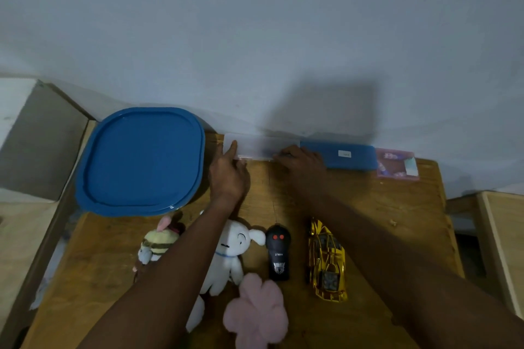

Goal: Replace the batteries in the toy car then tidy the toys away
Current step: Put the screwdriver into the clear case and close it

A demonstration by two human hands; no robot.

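Note:
A gold toy car (pixel 327 259) lies on the wooden table (pixel 397 207), with a black remote control (pixel 278 253) to its left. At the back by the wall sits a long translucent white box (pixel 261 146). My left hand (pixel 228 173) rests on the box's left end with the index finger stretched along it. My right hand (pixel 302 160) holds the box's right front edge, fingers curled at the rim. A blue case (pixel 348 156) and a pink case (pixel 397 164) lie to the right of the box.
A large blue-lidded container (pixel 141 159) stands at the back left. A striped plush (pixel 158 244), a white plush dog (pixel 229 255) and a pink fluffy flower (pixel 256 312) lie under and beside my left forearm. Wooden boxes flank the table.

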